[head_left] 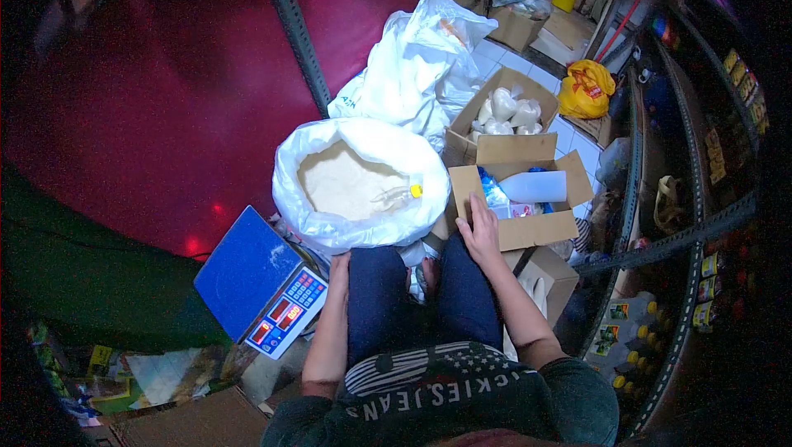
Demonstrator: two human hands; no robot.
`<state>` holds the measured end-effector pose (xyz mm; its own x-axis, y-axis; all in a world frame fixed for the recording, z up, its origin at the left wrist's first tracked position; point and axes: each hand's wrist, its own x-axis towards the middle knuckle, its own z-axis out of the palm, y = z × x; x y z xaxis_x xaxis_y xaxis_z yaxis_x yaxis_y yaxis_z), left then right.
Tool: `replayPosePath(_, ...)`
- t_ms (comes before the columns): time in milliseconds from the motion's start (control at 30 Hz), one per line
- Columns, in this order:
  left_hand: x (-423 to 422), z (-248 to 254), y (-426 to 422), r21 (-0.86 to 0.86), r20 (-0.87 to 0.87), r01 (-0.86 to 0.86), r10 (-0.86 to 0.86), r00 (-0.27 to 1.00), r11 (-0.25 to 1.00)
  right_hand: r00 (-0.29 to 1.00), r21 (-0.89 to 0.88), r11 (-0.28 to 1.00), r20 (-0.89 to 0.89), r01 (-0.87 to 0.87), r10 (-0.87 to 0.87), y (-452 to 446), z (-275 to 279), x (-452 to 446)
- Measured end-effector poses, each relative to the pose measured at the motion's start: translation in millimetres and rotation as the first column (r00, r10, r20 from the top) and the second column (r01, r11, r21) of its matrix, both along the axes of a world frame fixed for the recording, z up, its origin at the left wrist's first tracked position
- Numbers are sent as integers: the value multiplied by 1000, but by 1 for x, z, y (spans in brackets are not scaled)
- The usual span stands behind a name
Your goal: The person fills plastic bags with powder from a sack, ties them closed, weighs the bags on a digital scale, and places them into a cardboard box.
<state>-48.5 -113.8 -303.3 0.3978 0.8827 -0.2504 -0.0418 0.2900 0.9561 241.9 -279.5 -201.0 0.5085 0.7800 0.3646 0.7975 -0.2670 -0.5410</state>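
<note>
My right hand (481, 228) rests at the near-left side of an open cardboard box (520, 235), its fingers stretched out against the flap. Inside that box are a whitish plastic container (535, 186) and blue-and-white packets (493, 191). My left hand (339, 267) is beside my left knee, just below the rim of a large white sack (360, 237); its fingers are mostly hidden. Pale granular or powdery stuff (340, 181) fills the sack, and a clear plastic bottle with a yellow cap (400, 197) lies on top of it.
A digital scale (252, 274) with a blue platform stands left of the sack. Behind are another white sack (412, 68) and a box of tied white bags (511, 109). A yellow bag (587, 88) sits farther right. Metal shelving (676, 257) runs along the right.
</note>
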Motion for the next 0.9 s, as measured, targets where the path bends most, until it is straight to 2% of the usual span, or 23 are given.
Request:
replayPosePath(67, 0, 1, -4, -51, -26, -67, 66, 997, 996, 1000, 1, 1000, 13, 2, -2, 0, -3, 1)
replayPosePath(167, 1, 18, -11, 149, -294, 120, -72, 953, 982, 1000, -1, 1000, 0, -3, 3, -1, -4, 1)
replayPosePath(267, -3, 61, -29, 280, -561, 352, -146, 815, 893, 1000, -14, 1000, -24, -9, 9, -2, -3, 2)
replayPosePath(300, -2, 86, -43, 285, -488, 319, -149, 860, 904, 1000, -15, 1000, 3, -6, 6, -2, -4, 2)
replayPosePath(400, -20, 117, -53, 331, -504, 399, -197, 841, 855, 1000, -45, 999, -19, -6, 5, -1, -2, 3)
replayPosePath(433, -23, 146, -51, 204, -512, 477, -322, 796, 855, 999, -64, 998, -46, -6, 3, -1, -1, 2)
replayPosePath(500, -22, 164, -58, 145, -179, 368, -341, 923, 919, 967, 13, 997, -245, 71, -66, 6, -7, 4)
replayPosePath(533, -20, 166, -59, 97, -1, 318, -319, 948, 943, 937, 50, 992, -338, 115, -91, 12, -7, 5)
replayPosePath(567, -16, 164, -55, 293, -79, 365, -358, 930, 884, 885, 209, 964, -462, 167, -53, 23, -7, 3)
replayPosePath(600, -5, 169, -54, 191, 50, 300, -315, 948, 934, 873, 160, 975, -484, 154, -58, 31, 27, -11)
replayPosePath(633, 8, 179, -57, 72, 166, 247, -255, 952, 966, 869, 262, 963, -487, 56, 81, 36, 87, -37)
replayPosePath(667, 18, 185, -58, -59, 263, 206, -184, 947, 977, 897, 350, 936, -409, -15, 168, 47, 108, -54)
replayPosePath(700, 27, 181, -54, -44, 289, 260, -237, 927, 965, 961, 411, 904, -185, -114, 206, 51, 125, -71)
replayPosePath(733, 37, 193, -55, -152, 423, 292, -205, 883, 944, 940, 524, 817, -85, -239, 330, 59, 138, -87)
replayPosePath(767, 47, 206, -54, -250, 456, 240, -105, 884, 938, 886, 576, 751, -96, -321, 453, 68, 133, -105)
replayPosePath(800, 55, 220, -55, -345, 478, 195, -7, 878, 918, 875, 529, 747, -18, -403, 484, 71, 141, -119)
replayPosePath(833, 54, 231, -49, -172, 585, 321, -165, 794, 931, 873, 373, 796, 101, -477, 477, 74, 126, -135)
replayPosePath(867, 50, 243, -35, 10, 664, 420, -320, 676, 908, 867, 420, 760, 187, -495, 461, 74, 111, -148)
replayPosePath(900, 46, 259, -21, -50, 687, 347, -220, 692, 936, 855, 368, 772, 195, -518, 480, 66, 105, -147)
